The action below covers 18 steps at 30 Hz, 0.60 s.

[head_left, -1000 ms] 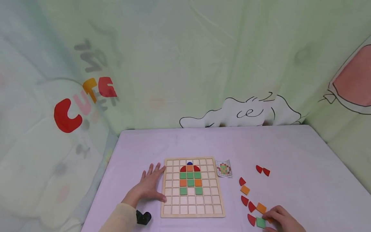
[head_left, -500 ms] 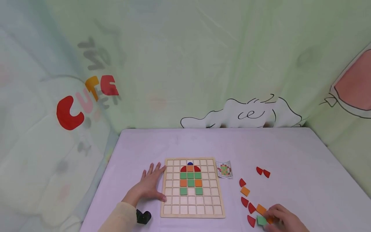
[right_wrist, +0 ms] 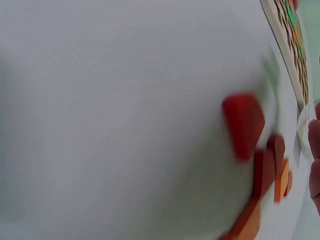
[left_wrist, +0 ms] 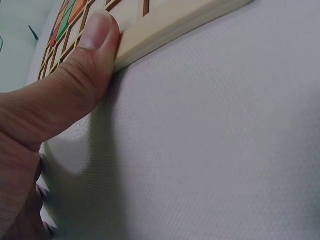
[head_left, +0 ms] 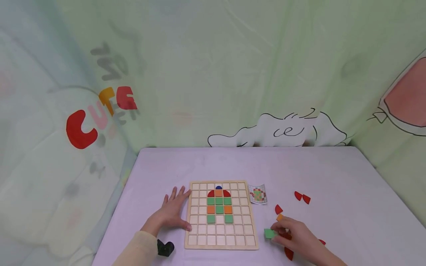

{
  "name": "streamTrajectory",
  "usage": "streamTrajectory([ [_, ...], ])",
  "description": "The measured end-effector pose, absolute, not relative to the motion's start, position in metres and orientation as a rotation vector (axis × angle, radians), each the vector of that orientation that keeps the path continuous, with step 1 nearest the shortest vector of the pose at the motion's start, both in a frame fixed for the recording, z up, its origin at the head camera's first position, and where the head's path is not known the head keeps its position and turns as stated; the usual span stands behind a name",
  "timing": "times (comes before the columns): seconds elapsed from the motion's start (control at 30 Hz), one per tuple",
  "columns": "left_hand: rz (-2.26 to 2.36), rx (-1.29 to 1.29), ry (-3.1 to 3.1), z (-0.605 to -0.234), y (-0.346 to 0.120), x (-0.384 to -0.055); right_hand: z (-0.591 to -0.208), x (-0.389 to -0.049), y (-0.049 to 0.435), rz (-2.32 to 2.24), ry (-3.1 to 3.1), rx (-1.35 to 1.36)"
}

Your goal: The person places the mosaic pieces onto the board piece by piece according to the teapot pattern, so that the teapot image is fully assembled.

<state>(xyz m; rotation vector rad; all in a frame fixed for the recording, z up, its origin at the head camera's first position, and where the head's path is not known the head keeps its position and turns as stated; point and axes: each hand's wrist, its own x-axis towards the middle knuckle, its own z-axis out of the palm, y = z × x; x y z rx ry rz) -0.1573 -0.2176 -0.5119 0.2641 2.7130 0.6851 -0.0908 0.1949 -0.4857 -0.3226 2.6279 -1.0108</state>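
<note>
Right of the board [head_left: 221, 247], your right hand [head_left: 295, 235] pinches one green tile [head_left: 268, 233]; your left hand [head_left: 171, 213], fingers spread, touches board's left edge.

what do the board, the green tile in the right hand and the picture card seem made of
Board: probably wood, smooth and matte, judging by its pale tan colour.
Green tile: painted wood or plastic, matte-looking; its even colour hides which.
Picture card: likely printed paper, being thin with bowed edges; finish unclear.
</note>
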Motion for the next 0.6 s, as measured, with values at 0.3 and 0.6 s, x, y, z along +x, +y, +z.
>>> streamTrajectory([
  [0.3, 0.692, 0.263, 2.703, -0.514, -0.219, -0.159, -0.488, -0.111, 0.15, -0.978, 2.604, -0.558],
  [0.6, 0.69, 0.256, 2.711, -0.514, -0.218, -0.158, -0.493, -0.115, 0.109, -0.864, 2.65, -0.645],
])
